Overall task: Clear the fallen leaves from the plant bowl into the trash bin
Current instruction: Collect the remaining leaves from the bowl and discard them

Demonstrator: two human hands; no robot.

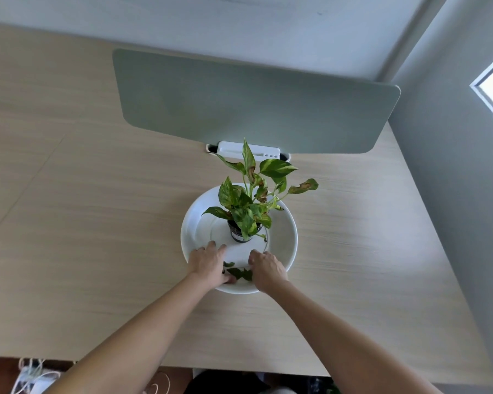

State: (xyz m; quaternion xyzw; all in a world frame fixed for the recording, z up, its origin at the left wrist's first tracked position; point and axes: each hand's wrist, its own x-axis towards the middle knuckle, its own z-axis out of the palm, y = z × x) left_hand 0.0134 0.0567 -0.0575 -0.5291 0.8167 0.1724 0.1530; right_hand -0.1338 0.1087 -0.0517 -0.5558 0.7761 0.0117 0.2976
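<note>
Leaves (239,273) lie flat, left-right, between left hand (207,263) and right hand (266,267).

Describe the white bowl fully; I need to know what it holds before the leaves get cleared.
The white bowl is round, wide and shallow, looks like glazed ceramic, and sits flat on the wooden desk. A small potted plant stands upright inside. Loose green leaves lie at its near edge, where the left hand and right hand reach in.
</note>
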